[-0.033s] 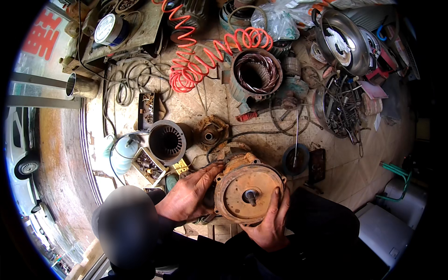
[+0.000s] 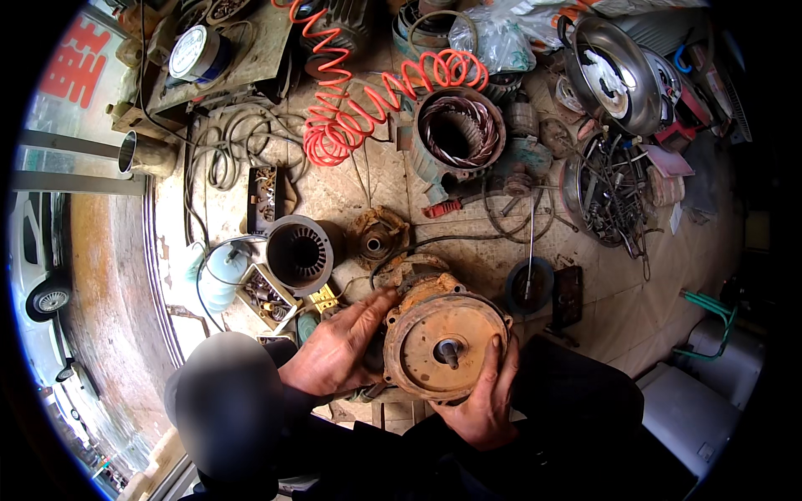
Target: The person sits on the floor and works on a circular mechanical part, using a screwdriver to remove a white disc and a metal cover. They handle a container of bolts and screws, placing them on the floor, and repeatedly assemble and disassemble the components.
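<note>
A rusty, round motor housing (image 2: 418, 355) is held between my two hands, its flat brown face turned up. A short metal shaft (image 2: 449, 354) sticks out of that face's middle. Along the housing's left side lie the fingers of my left hand (image 2: 341, 344), closed against it; their tips are partly hidden behind the casting. My right hand (image 2: 484, 397) grips the lower right rim, with fingers over the edge of the face. Just beyond the housing are a rusty end cover with a central hole (image 2: 373, 238) and a hollow slotted stator (image 2: 302, 255).
Left of the stator stands a box of small parts (image 2: 269, 299). A red coiled hose (image 2: 330, 138) and a wound stator (image 2: 458, 129) lie farther off. To the right are a dark ring (image 2: 530, 285) and a basin of tools (image 2: 614, 188). A blurred round shape (image 2: 225, 409) fills the lower left.
</note>
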Tool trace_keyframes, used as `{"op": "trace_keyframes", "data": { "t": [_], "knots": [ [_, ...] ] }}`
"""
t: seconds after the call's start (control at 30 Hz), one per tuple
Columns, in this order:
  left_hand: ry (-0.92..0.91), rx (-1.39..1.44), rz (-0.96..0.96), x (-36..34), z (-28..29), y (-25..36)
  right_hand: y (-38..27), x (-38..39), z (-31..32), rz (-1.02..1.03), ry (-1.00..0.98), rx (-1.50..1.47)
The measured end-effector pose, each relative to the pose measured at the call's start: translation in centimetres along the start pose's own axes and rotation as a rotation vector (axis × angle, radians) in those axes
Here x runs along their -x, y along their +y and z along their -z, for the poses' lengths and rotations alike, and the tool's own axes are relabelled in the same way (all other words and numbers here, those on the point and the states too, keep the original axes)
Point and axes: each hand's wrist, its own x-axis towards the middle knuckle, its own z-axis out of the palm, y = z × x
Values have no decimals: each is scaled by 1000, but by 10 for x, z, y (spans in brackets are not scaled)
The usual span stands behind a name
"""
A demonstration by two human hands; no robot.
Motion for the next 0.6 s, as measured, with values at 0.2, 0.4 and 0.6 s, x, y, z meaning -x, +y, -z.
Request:
{"op": "trace_keyframes", "data": {
  "t": [0.2,0.4,0.6],
  "knots": [
    [-24,-56,-5,2,-2,-2,0,2,-4,-17,4,-10],
    [-47,-124,-15,-5,-6,-5,4,0,-5,38,44,38],
    [-28,-131,-37,-5,-12,-15,4,4,-7,2,22,18]
  ]
}}
